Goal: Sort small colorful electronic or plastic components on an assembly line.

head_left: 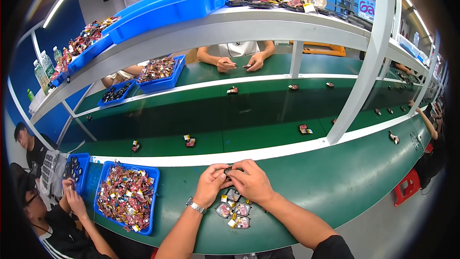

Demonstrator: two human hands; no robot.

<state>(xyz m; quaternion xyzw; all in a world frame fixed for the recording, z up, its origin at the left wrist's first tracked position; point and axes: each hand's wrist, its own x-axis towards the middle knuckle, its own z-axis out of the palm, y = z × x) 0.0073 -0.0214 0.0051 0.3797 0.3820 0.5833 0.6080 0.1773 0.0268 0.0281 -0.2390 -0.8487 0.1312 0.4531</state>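
Note:
My left hand [211, 185] and my right hand [250, 181] meet over the green bench. Fingertips of both are closed around a small black casing [228, 170], partly covered by the fingers. A watch with a metal band is on my left wrist. Just below my hands lies a small cluster of flat casings [242, 209] with grey, reddish and yellow-white parts inside. To the left of my hands stands a blue tray [155, 182] heaped with small red, silver and yellow pieces.
A white rail [201, 158] separates the bench from a green conveyor belt [211, 144] carrying several small assemblies. A slanted white post [359, 86] rises at right. Co-workers sit at left and across; a blue tray [85, 160] of black parts is near the left one.

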